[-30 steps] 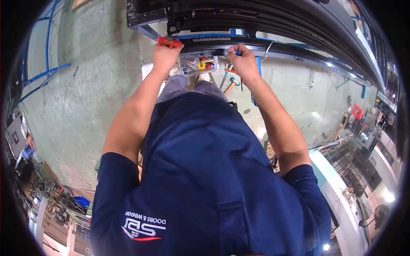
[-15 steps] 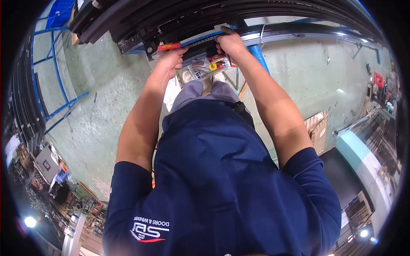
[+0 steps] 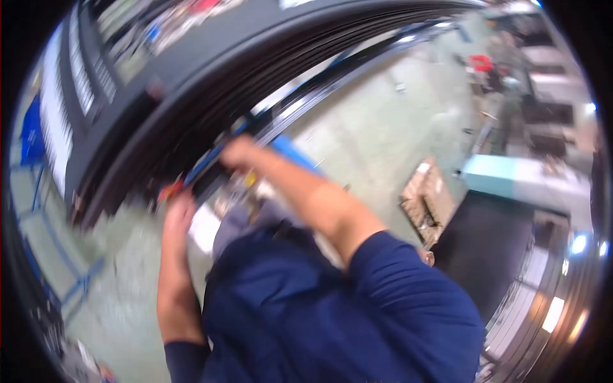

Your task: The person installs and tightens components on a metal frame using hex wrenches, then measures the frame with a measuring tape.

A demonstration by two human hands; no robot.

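Observation:
My left hand (image 3: 181, 207) is closed at the near end of the dark bars, on a short red tool (image 3: 170, 189) that is too blurred to name more exactly. My right hand (image 3: 237, 152) is curled at the edge of a long black profile (image 3: 207, 180), farther along to the right; its fingertips are smeared. Below the right hand, between the arms, small items with a yellow piece (image 3: 250, 179) show in blur. A white sheet (image 3: 204, 228) lies low beside my legs.
Long black profiles (image 3: 191, 96) are stacked across the front, with a silver rail (image 3: 313, 105) along them. A blue frame leg (image 3: 295, 154) stands under the rail. Cardboard (image 3: 429, 203) lies on the floor at right, near a dark-topped table (image 3: 488, 249). A blue bin (image 3: 30, 131) is far left.
The view has swung round and blurred, so the profiles now slant from lower left to upper right. Both hands stay at the profiles, and the red tool stays at my left hand.

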